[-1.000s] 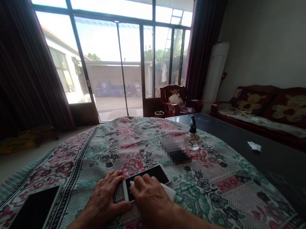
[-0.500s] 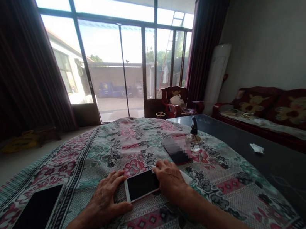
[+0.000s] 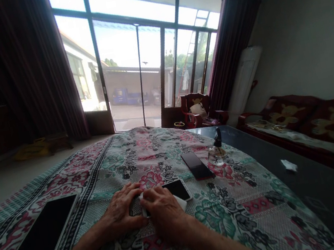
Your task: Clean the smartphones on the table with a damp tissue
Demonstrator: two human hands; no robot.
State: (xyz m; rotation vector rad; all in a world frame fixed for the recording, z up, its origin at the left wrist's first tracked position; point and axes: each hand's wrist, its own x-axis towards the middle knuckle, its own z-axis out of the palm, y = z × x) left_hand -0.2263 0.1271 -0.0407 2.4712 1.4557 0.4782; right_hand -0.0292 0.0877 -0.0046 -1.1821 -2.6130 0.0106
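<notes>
Pressing a white cloth (image 3: pixel 182 203) (possibly a tissue) onto the white phone (image 3: pixel 179 190), the right hand (image 3: pixel 163 208) rests with fingers curled together over the left part of the screen. The left hand (image 3: pixel 123 208) lies spread at the phone's left end, thumb apart from fingers; firm contact cannot be confirmed. The phone lies flat on the patterned cover (image 3: pixel 111 194) of the bench (image 3: pixel 269 159).

Status: wiping of the screen appears to be in progress. The screen's right part is exposed and dark; how much is finished cannot be determined. Neither hand touches the large white device (image 3: pixel 41 237) at left, the dark phone (image 3: pixel 196 165) or the pump bottle (image 3: pixel 217 155). Whether these are finished or pending is not shown.
</notes>
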